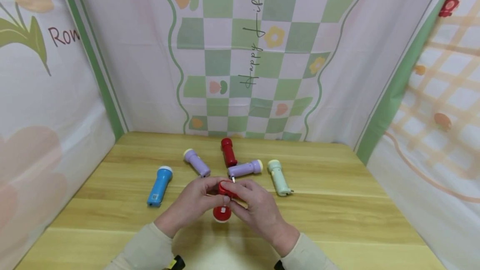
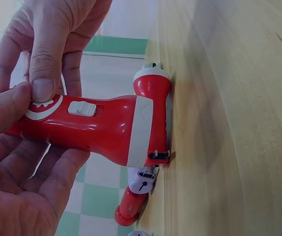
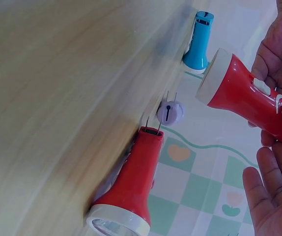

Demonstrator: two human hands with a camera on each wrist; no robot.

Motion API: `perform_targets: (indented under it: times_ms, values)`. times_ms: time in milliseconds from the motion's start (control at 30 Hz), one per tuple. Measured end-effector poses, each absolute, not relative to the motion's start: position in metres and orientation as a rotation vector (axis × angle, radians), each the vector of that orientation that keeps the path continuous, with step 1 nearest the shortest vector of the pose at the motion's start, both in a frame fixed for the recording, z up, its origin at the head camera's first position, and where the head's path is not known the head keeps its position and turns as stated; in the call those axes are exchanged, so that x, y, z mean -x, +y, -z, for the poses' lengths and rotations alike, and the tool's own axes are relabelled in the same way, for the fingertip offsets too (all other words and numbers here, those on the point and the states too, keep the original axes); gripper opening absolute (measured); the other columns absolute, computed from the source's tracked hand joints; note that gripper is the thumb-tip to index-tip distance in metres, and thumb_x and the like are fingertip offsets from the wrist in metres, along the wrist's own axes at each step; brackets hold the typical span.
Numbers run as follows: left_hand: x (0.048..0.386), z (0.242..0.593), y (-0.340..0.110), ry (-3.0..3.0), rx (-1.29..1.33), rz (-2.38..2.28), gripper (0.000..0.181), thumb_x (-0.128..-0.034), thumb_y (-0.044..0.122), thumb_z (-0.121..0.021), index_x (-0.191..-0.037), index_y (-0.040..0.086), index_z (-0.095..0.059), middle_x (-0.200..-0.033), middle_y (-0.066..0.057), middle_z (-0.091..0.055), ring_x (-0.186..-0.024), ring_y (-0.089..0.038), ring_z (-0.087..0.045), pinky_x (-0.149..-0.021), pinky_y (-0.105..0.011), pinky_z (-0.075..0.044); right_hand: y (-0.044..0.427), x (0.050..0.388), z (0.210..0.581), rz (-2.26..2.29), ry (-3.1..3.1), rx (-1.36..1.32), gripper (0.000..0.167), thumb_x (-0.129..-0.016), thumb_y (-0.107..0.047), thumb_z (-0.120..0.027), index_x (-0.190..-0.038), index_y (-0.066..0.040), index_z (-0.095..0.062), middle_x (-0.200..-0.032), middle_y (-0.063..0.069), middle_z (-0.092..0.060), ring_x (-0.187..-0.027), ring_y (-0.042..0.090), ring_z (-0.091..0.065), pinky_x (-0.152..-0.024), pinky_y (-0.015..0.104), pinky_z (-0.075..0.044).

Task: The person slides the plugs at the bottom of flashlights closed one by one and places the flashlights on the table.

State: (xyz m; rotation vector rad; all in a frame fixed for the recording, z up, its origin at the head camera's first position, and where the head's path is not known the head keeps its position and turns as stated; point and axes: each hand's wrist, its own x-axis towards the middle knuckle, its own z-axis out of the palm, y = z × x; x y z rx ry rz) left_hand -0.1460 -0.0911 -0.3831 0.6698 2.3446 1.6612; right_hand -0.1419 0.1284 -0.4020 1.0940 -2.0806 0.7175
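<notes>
Gripping a flared red plastic flashlight [image 2: 106, 123] in left hand [image 1: 196, 201] and right hand [image 1: 258, 206]! Catching a flared pale-green plastic flashlight [image 1: 278, 178] in head view only.

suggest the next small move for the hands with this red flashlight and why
Perhaps uncover and check the tail of the held red flashlight: the left hand and right hand partly cover that end, while another red flashlight lying nearby has prongs out at its tail.
</notes>
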Motion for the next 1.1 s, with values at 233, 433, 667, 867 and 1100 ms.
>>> perform_targets:
  times_ms: [233, 433, 667, 867, 1100]
  values:
    - [0.1464, 0.3843, -0.0905, 2.354, -0.705, -1.651, 0.032, -0.0983, 0.029, -0.074, -0.13, 0.03, -0.071, -0.121, 0.008, -0.074, -0.114, -0.017, -0.066, -0.096, -0.031, -0.056, 0.1284, 0.1411, 0.402, -0.701, -2.088, -1.095, 0.053, -0.085, -0.011, -0.086, -0.135, -0.018, -0.07, -0.111, 0.003, -0.072, -0.093, 0.012, -0.068, -0.077, 0.019, -0.057]
    - [0.1466, 0.3848, -0.0898, 2.368, -0.71, -1.645, 0.031, -0.0982, 0.028, -0.075, -0.129, 0.029, -0.071, -0.12, 0.008, -0.074, -0.113, -0.017, -0.066, -0.094, -0.03, -0.056, 0.1287, 0.1417, 0.4026, -0.689, -2.089, -1.093, 0.055, -0.084, -0.011, -0.087, -0.136, -0.018, -0.069, -0.111, 0.003, -0.072, -0.094, 0.012, -0.068, -0.077, 0.02, -0.058]
    - [0.1465, 0.3846, -0.0895, 2.368, -0.698, -1.639, 0.031, -0.0983, 0.029, -0.074, -0.129, 0.029, -0.071, -0.119, 0.007, -0.074, -0.112, -0.017, -0.066, -0.094, -0.031, -0.057, 0.1293, 0.1419, 0.4034, -0.684, -2.086, -1.093, 0.058, -0.084, -0.011, -0.087, -0.138, -0.018, -0.068, -0.111, 0.003, -0.072, -0.093, 0.012, -0.067, -0.076, 0.019, -0.057]
    - [0.1468, 0.3848, -0.09, 2.371, -0.689, -1.636, 0.033, -0.0982, 0.028, -0.075, -0.13, 0.026, -0.07, -0.12, 0.006, -0.074, -0.111, -0.016, -0.068, -0.095, -0.032, -0.058, 0.1291, 0.141, 0.4028, -0.645, -2.107, -1.077, 0.065, -0.085, -0.013, -0.086, -0.144, -0.014, -0.062, -0.111, 0.003, -0.072, -0.095, 0.013, -0.069, -0.079, 0.023, -0.059]
    - [0.146, 0.3836, -0.0898, 2.376, -0.673, -1.642, 0.039, -0.097, 0.028, -0.076, -0.135, 0.023, -0.068, -0.123, 0.003, -0.074, -0.112, -0.017, -0.069, -0.096, -0.036, -0.059, 0.1291, 0.1406, 0.4029, -0.59, -2.135, -1.038, 0.073, -0.086, -0.02, -0.086, -0.151, -0.01, -0.053, -0.114, 0.005, -0.073, -0.097, 0.015, -0.07, -0.08, 0.027, -0.06]
